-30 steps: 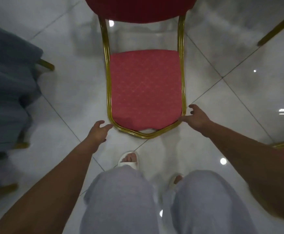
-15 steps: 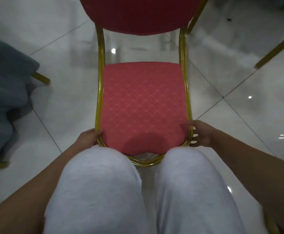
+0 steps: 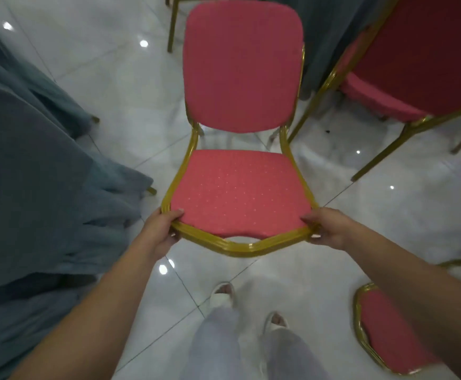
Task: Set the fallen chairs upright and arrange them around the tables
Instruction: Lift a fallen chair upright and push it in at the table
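Since half a second ago the person has risen from a crouch: the knees no longer crowd the seat, the legs are straight, and the whole backrest has come into view. Both arms reach forward and down. The left hand [image 3: 161,232] grips the front left corner of the chair [image 3: 237,193] by its gold frame, thumb lying on the red cushion, fingers [image 3: 172,235] curled under the rail. The right hand [image 3: 326,228] grips the front right corner the same way, thumb on top and fingers wrapped beneath.

A grey-blue tablecloth [image 3: 32,174] hangs in folds just beside the chair's left side. To the right a second red chair [image 3: 421,56] stands tilted, its gold leg slanting close to the held chair's backrest. A third red seat [image 3: 388,335] lies near the person's right arm. White slippers [image 3: 222,293] stand on the glossy tiled floor [image 3: 114,91] below the seat.

The chair faces the person, seat front nearest and backrest farthest; its long axis runs straight away. Its legs are hidden, so whether they touch the floor cannot be told.
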Tool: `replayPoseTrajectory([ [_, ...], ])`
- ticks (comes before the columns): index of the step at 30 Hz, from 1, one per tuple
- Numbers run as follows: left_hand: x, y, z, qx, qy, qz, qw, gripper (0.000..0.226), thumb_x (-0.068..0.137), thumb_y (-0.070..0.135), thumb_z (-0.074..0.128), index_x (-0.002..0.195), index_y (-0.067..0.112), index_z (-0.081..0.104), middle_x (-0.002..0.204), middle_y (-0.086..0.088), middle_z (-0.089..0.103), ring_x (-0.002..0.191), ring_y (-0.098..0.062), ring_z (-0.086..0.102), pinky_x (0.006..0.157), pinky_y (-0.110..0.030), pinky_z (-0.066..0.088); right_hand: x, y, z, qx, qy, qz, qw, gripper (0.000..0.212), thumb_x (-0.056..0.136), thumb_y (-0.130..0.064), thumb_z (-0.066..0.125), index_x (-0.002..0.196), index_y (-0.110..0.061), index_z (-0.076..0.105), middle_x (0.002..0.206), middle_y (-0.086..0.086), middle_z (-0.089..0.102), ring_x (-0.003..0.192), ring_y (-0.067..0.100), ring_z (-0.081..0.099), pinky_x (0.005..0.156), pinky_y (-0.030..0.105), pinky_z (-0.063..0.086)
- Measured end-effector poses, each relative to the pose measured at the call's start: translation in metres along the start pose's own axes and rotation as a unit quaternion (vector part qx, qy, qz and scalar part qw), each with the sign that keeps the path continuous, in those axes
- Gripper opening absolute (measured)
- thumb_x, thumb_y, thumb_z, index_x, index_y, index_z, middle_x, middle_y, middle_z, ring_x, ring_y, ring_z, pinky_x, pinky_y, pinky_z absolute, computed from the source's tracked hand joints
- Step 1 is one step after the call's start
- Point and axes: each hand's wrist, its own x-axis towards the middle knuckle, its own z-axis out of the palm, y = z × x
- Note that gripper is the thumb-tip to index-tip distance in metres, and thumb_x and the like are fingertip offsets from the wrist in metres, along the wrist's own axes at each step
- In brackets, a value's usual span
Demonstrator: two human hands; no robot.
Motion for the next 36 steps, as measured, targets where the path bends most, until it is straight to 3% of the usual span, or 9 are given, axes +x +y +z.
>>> replayPoseTrajectory([
  [3, -0.058, 0.07, 0.018, -0.016, -0.015, 0.034, 0.999, 0.053, 0.085, -0.003, 0.062, 0.125, 0.031, 0.048, 0.097, -0.003, 0.061, 0.079, -0.017, 0.055, 0.068, -0.035, 0.051, -0.076, -0.052, 0.005, 0.0, 0.004, -0.052, 0.999, 0.034, 0.09, -0.003, 0.064, 0.12, -0.014, 0.054, 0.104, 0.01, 0.062, 0.086, 0.024, 0.062, 0.063, 0.037, 0.055],
  [7, -0.09, 0.14, 0.048, 0.021, -0.032, 0.088, 0.995, 0.045, 0.092, -0.001, 0.06, 0.13, 0.021, 0.052, 0.105, -0.007, 0.064, 0.079, -0.015, 0.062, 0.059, -0.028, 0.053, -0.131, -0.108, 0.023, -0.084, 0.022, -0.134, 0.987, 0.041, 0.093, -0.03, 0.065, 0.131, -0.036, 0.05, 0.127, 0.002, 0.054, 0.113, 0.03, 0.054, 0.084, 0.049, 0.055],
  [11, -0.092, 0.186, 0.081, 0.073, -0.05, 0.106, 0.99, 0.034, 0.096, 0.015, 0.058, 0.129, 0.023, 0.053, 0.119, -0.005, 0.059, 0.096, -0.016, 0.059, 0.069, -0.033, 0.055, -0.125, -0.141, 0.033, -0.391, 0.134, -0.265, 0.871, 0.053, 0.096, -0.062, 0.035, 0.142, -0.037, 0.042, 0.153, 0.003, 0.032, 0.142, 0.033, 0.024, 0.113, 0.054, 0.022],
  [16, -0.075, 0.235, 0.117, 0.085, -0.046, 0.098, 0.99, 0.059, 0.095, 0.018, 0.06, 0.144, 0.033, 0.031, 0.134, -0.007, 0.048, 0.108, -0.024, 0.056, 0.079, -0.046, 0.057, -0.109, -0.189, 0.02, -0.429, 0.134, -0.331, 0.829, 0.057, 0.088, -0.076, 0.029, 0.133, -0.044, 0.046, 0.148, -0.008, 0.04, 0.133, 0.024, 0.038, 0.107, 0.06, 0.03],
  [19, -0.059, 0.261, 0.135, 0.05, -0.043, 0.121, 0.99, 0.074, 0.095, 0.013, 0.058, 0.15, 0.039, 0.017, 0.133, -0.009, 0.051, 0.105, -0.025, 0.063, 0.082, -0.05, 0.057, -0.097, -0.218, 0.019, -0.41, 0.131, -0.369, 0.824, 0.064, 0.081, -0.083, 0.029, 0.131, -0.046, 0.045, 0.14, -0.011, 0.041, 0.13, 0.018, 0.038, 0.105, 0.055, 0.032],
  [27, -0.017, 0.349, 0.172, 0.118, -0.045, 0.109, 0.986, 0.063, 0.097, 0.029, 0.058, 0.148, 0.043, 0.023, 0.124, -0.003, 0.054, 0.112, -0.026, 0.057, 0.076, -0.043, 0.059, -0.063, -0.31, 0.023, -0.33, 0.121, -0.404, 0.844, 0.067, 0.073, -0.089, 0.029, 0.121, -0.046, 0.047, 0.12, -0.012, 0.038, 0.124, 0.016, 0.036, 0.104, 0.049, 0.036],
  [30, -0.011, 0.386, 0.188, 0.135, -0.053, 0.124, 0.982, 0.058, 0.099, 0.04, 0.054, 0.148, 0.044, 0.024, 0.136, -0.002, 0.046, 0.12, -0.034, 0.05, 0.087, -0.049, 0.056, -0.051, -0.362, 0.03, -0.295, 0.12, -0.398, 0.86, 0.072, 0.076, -0.086, 0.033, 0.129, -0.039, 0.047, 0.131, -0.007, 0.036, 0.128, 0.023, 0.036, 0.107, 0.054, 0.035],
  [33, -0.008, 0.411, 0.209, 0.237, -0.07, 0.208, 0.946, 0.072, 0.099, 0.034, 0.055, 0.149, 0.052, 0.006, 0.133, 0.001, 0.049, 0.115, -0.022, 0.056, 0.08, -0.035, 0.056, -0.034, -0.425, 0.033, -0.264, 0.126, -0.405, 0.866, 0.069, 0.086, -0.075, 0.04, 0.14, -0.033, 0.042, 0.146, -0.003, 0.033, 0.133, 0.025, 0.036, 0.109, 0.054, 0.033],
  [36, -0.006, 0.418, 0.232, 0.384, -0.127, 0.283, 0.87, 0.096, 0.089, 0.022, 0.064, 0.144, 0.059, -0.006, 0.121, 0.013, 0.055, 0.099, -0.002, 0.062, 0.063, -0.012, 0.05, -0.024, -0.466, 0.033, -0.229, 0.102, -0.385, 0.888, 0.06, 0.092, -0.065, 0.045, 0.14, -0.029, 0.046, 0.147, 0.002, 0.035, 0.125, 0.02, 0.04, 0.101, 0.038, 0.037],
])
